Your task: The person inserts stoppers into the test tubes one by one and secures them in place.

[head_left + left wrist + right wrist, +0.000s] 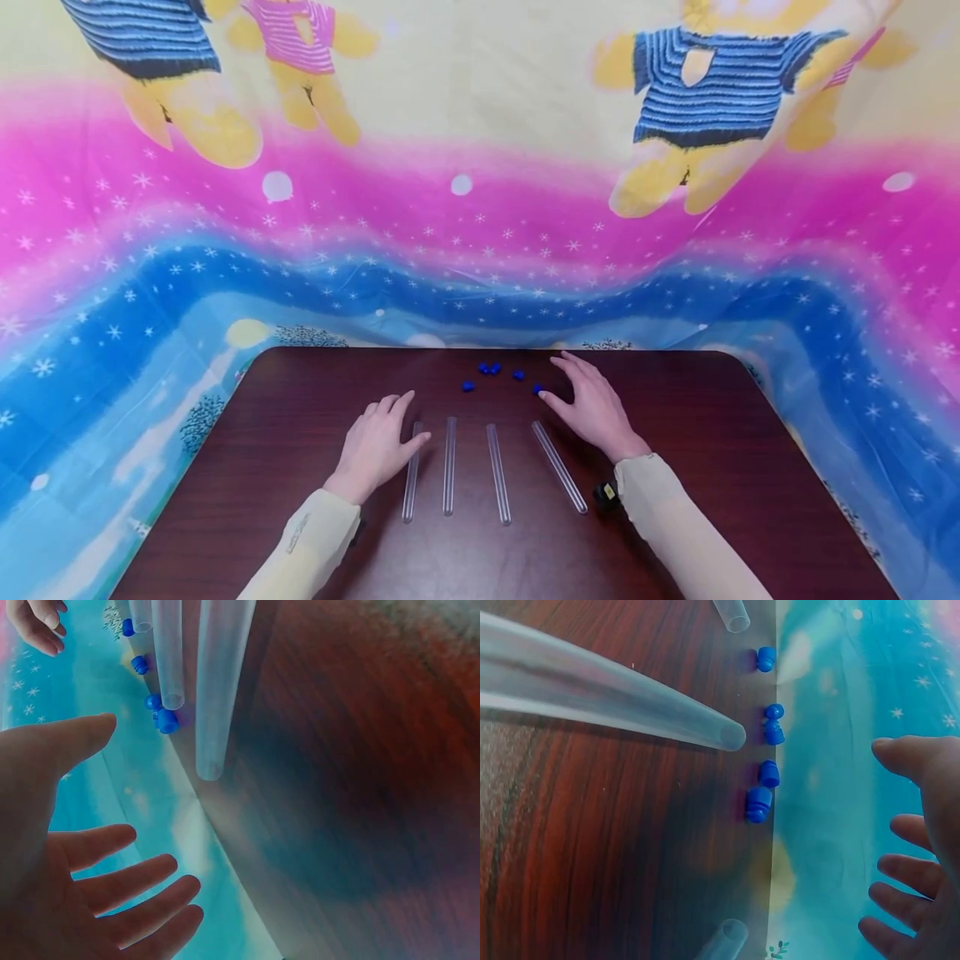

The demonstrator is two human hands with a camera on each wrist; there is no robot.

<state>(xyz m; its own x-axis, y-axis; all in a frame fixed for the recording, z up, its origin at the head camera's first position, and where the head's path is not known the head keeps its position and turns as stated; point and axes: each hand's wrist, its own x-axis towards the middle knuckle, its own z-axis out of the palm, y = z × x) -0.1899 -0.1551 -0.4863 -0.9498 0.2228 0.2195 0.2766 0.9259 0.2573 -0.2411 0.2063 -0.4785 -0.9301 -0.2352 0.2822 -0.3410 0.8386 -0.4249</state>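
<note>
Several clear test tubes lie in a spread row on the table, among them the leftmost tube (410,483) and the rightmost tube (558,467). Behind them are several small blue stoppers (517,375), also seen as blue stoppers (769,774) in the right wrist view. My left hand (375,446) hovers by the leftmost tube with its fingers extended and holds nothing. Near the rightmost stopper, my right hand (596,408) is spread and holds nothing; in the right wrist view its thumb and fingers (907,874) are apart from the stoppers.
The dark brown wooden table (247,492) has rounded far corners. A patterned cloth (480,225) with bears and snowflakes hangs behind it and along both sides. A black wrist device (606,495) sits at the right cuff.
</note>
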